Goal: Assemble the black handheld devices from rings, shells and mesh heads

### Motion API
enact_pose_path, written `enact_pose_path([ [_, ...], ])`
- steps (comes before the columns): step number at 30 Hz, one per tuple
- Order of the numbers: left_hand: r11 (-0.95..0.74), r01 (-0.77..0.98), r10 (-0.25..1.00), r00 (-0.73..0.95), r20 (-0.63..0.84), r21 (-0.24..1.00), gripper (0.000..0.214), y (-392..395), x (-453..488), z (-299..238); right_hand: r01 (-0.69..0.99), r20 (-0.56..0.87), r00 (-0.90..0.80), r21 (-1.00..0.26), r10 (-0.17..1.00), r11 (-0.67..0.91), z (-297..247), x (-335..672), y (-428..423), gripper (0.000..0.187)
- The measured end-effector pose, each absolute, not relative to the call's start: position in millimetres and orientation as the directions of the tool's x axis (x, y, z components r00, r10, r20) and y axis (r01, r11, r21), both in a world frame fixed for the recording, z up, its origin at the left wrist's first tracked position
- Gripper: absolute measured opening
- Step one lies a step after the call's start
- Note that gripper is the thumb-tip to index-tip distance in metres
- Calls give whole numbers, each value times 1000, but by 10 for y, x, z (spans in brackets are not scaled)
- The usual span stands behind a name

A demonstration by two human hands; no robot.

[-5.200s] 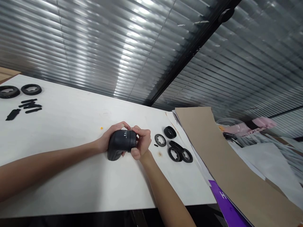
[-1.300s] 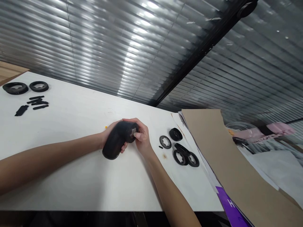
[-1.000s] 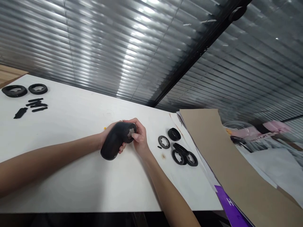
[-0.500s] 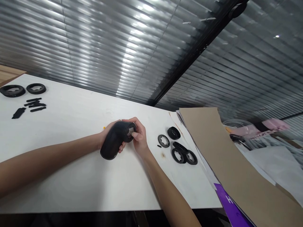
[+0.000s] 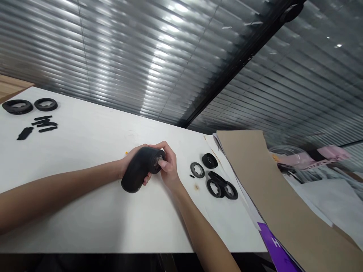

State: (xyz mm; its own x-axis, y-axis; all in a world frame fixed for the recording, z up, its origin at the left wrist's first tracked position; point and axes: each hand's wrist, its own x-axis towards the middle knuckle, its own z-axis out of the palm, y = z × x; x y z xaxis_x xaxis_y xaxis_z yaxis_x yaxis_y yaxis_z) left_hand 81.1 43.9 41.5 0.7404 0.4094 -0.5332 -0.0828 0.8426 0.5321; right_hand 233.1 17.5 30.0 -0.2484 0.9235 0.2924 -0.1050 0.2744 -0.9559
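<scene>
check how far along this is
The black curved housing looks assembled, its mesh end showing. The left hand holds it, with the right hand gripping near that end. Still loose on the white table: black rings and black strips.

Ribbed grey panels (image 5: 113,56) fill the wall behind the white worktop (image 5: 85,158), split by a black frame (image 5: 235,64) and streaked with bright reflected light. A wooden board (image 5: 11,90) shows past the worktop's far left corner; at right, a cardboard sheet (image 5: 272,189) overlaps its edge, with pink plastic (image 5: 331,154) beyond.
</scene>
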Motion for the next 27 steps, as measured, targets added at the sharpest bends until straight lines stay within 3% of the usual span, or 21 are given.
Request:
enact_pose_path([
  [5, 859, -86, 392, 746, -539, 505, 66, 463, 804, 361, -58, 272, -212, -962, 938, 266, 290, 2328, 160, 52],
  [19, 829, -55, 414, 731, -543, 557, 64, 451, 783, 404, -177, 291, -268, -952, 919, 250, 311, 2317, 188, 42],
  [27, 827, -60, 429, 711, -558, 559, 61, 421, 789, 453, -107, 266, -256, -963, 929, 246, 299, 2305, 179, 47],
])
